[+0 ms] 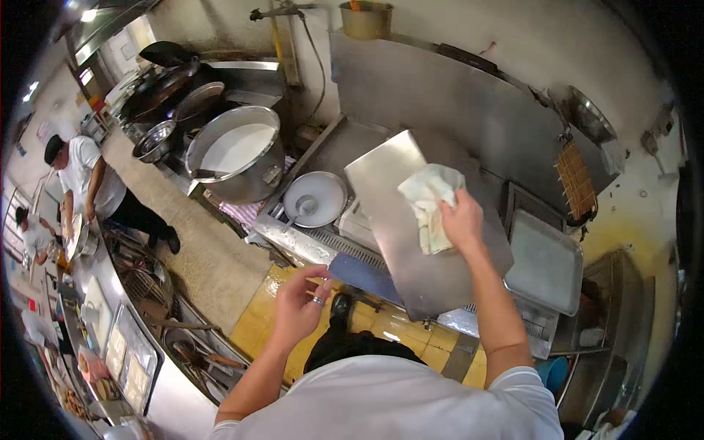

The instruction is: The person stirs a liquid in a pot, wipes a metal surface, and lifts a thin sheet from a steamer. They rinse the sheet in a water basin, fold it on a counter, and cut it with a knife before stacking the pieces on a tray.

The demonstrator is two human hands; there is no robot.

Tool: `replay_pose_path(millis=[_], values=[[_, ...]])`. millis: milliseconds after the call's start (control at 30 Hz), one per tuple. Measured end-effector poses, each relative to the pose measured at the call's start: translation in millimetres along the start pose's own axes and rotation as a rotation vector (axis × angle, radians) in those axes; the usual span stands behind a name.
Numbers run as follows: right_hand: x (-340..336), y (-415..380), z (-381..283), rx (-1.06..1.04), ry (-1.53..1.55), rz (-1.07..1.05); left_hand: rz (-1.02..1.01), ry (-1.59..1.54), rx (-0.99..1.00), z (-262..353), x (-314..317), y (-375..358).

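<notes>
Head view: the right hand grips a pale cloth pressed on the metal tray, at its one-o'clock corner. The left hand, loosely curled and holding nothing, hovers at eight o'clock; wiping seems midway, the lower tray not yet reached.

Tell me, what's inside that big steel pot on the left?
The big steel pot holds a white liquid, and a ladle handle rests across its near rim. The liquid hides whatever lies beneath the surface, including the ladle's bowl.

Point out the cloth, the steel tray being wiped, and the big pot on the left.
cloth [431, 202], head view, on its bunched middle.
steel tray [400, 242], head view, on its bare flat face.
big pot [246, 183], head view, on its outer side wall.
</notes>
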State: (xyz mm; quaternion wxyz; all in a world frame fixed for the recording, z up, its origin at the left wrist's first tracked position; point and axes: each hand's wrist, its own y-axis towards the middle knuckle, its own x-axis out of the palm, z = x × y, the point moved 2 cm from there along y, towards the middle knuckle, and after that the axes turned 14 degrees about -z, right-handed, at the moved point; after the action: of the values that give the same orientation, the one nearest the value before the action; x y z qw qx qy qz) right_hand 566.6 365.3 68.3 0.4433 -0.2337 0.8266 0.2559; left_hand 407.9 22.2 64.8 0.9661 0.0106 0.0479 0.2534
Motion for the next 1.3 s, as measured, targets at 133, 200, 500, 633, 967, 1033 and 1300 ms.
replay_pose_path(millis=[133,200,500,633,967,1033,1300], values=[[-1,44,28,0.263,-0.022,-0.021,-0.056,0.027,-0.033,-23,-17,57],[5,68,36,0.329,-0.071,-0.001,-0.079,0.041,-0.048,-40,-30,85],[68,174,48,0.551,-0.038,0.056,-0.149,0.064,-0.163,-102,-89,174],[97,203,65,0.591,-0.068,0.075,-0.154,0.046,-0.149,-114,-99,195],[141,218,81,0.683,-0.077,0.023,-0.184,0.038,-0.225,-141,-103,216],[140,217,73,0.700,-0.056,0.015,-0.194,0.045,-0.229,-144,-102,216],[161,225,94,0.704,-0.113,0.010,-0.211,0.058,-0.247,-144,-101,214]])
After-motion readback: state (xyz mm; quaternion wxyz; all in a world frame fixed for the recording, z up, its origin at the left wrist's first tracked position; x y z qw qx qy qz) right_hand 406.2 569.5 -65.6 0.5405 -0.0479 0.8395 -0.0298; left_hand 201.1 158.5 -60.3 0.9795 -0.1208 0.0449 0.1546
